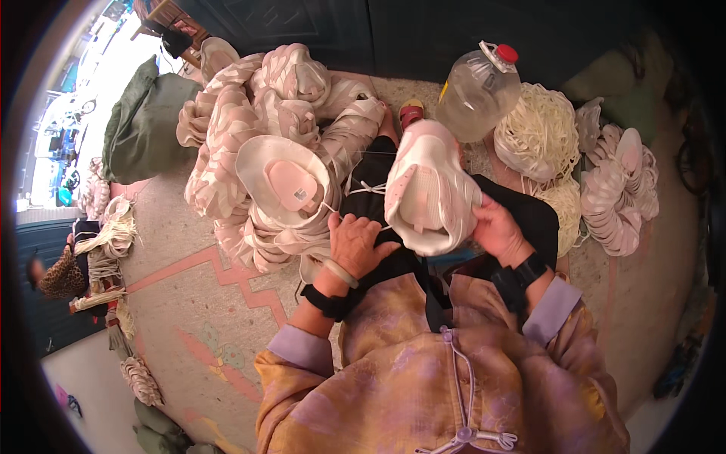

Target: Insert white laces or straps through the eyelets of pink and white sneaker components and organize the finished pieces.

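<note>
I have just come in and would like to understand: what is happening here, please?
A person is handling a pale pink and white shoe upper above their lap. The right hand grips its edge; the left hand is beside it, near a thin white lace, and whether it pinches that lace is unclear. A pile of similar uppers lies to the left. To the right are a clear jug with a red cap and a bundle of cream strands.

Shoe upper (432,163), one: pink and white, toe pointing away, opening toward the wearer (textured lining visible), right edge held in right hand (501,228). White lace (368,188): loose, just left.
</note>
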Action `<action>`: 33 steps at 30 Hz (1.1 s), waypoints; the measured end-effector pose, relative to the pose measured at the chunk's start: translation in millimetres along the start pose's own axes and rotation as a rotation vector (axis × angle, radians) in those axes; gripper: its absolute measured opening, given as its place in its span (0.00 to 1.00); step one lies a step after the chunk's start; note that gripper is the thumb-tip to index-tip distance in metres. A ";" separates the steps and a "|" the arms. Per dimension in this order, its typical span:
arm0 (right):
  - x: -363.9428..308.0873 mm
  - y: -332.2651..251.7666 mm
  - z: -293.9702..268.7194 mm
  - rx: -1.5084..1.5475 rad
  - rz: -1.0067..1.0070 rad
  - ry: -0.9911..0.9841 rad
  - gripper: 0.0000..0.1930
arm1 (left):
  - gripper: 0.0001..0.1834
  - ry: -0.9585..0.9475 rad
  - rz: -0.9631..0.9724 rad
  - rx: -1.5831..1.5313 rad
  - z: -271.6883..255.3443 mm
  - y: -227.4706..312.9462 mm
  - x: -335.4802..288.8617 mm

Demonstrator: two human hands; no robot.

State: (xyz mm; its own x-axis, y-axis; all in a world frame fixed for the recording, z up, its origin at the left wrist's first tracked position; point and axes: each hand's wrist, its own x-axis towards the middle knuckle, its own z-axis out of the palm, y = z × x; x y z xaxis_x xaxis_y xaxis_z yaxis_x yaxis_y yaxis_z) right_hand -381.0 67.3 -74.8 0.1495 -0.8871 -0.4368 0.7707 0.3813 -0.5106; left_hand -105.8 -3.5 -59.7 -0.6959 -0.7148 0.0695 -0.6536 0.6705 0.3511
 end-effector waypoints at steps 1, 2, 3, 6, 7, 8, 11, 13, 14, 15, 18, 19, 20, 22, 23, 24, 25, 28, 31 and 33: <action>2.3 -9.8 8.9 -0.038 -0.037 -0.055 0.23 | 0.17 -0.039 -0.032 0.008 1.3 -7.8 -4.0; 5.5 -17.6 12.7 -0.066 -0.039 -0.051 0.23 | 0.18 -0.079 -0.060 0.015 2.5 -16.8 -7.3; 9.8 -22.9 22.2 -0.045 -0.087 -0.113 0.24 | 0.19 0.005 -0.007 0.077 -4.4 -27.8 -11.9; 20.2 -32.3 45.6 -0.064 -0.106 -0.188 0.28 | 0.16 0.066 -0.108 0.069 -27.6 -57.4 -28.7; 24.0 -30.4 51.3 -0.024 -0.113 -0.160 0.22 | 0.16 0.061 -0.113 0.086 -34.2 -64.8 -37.7; 28.0 -26.6 56.3 0.016 -0.116 -0.132 0.18 | 0.15 0.006 -0.170 0.071 -40.1 -62.5 -48.3; 15.1 -24.8 62.9 0.021 -0.078 -0.080 0.17 | 0.15 0.114 0.156 0.366 -35.0 -23.5 -83.4; 3.6 -17.1 52.8 0.032 -0.082 -0.104 0.16 | 0.14 0.003 0.115 -0.008 -41.5 38.0 -100.3; 0.3 -7.9 42.5 -0.007 -0.012 -0.192 0.16 | 0.14 -0.095 0.094 -0.130 -54.2 65.5 -96.7; -4.0 0.0 32.5 -0.052 0.060 -0.280 0.15 | 0.14 -0.188 0.071 -0.255 -62.9 86.5 -92.7; -20.5 1.0 15.9 0.030 0.079 -0.260 0.17 | 0.10 -0.105 -0.166 -0.284 -51.9 83.1 -79.7; -25.1 -1.6 12.8 0.068 0.029 -0.257 0.19 | 0.10 -0.057 -0.212 -0.363 -48.1 76.7 -69.3; -27.3 -7.2 10.7 0.078 0.025 -0.274 0.19 | 0.10 -0.057 -0.204 -0.353 -39.8 69.5 -56.8; -28.9 -1.5 14.4 0.031 0.028 -0.291 0.18 | 0.11 -0.189 -0.462 -0.606 -22.3 64.8 -44.6; -30.9 -0.5 15.1 -0.024 0.030 -0.293 0.17 | 0.11 -0.194 -0.456 -0.600 -14.7 64.9 -38.9; -32.0 -0.2 16.1 -0.018 0.024 -0.293 0.17 | 0.12 -0.144 -0.567 -0.743 -8.0 64.9 -34.3; -32.5 0.1 17.8 -0.032 0.032 -0.297 0.15 | 0.14 -0.092 -0.679 -0.886 -2.7 63.0 -29.9; -32.5 0.9 14.4 -0.049 0.047 -0.299 0.11 | 0.12 0.027 -0.774 -0.994 7.8 56.6 -26.6; -15.1 -7.4 1.3 -0.316 0.098 -0.205 0.09 | 0.09 0.167 -0.799 -1.101 19.8 28.4 -46.7; 13.4 -2.9 -11.3 -0.900 -0.048 -0.037 0.08 | 0.11 0.045 -0.667 -1.029 44.3 -16.1 -79.6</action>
State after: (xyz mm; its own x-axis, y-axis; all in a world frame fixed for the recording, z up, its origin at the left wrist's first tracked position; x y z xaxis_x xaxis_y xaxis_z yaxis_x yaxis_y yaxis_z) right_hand -388.2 57.2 -87.5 0.1618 -0.9092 -0.3835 0.0030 0.3891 -0.9212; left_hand -53.1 51.4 -112.2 -0.2908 -0.8775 -0.3814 -0.3237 -0.2848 0.9023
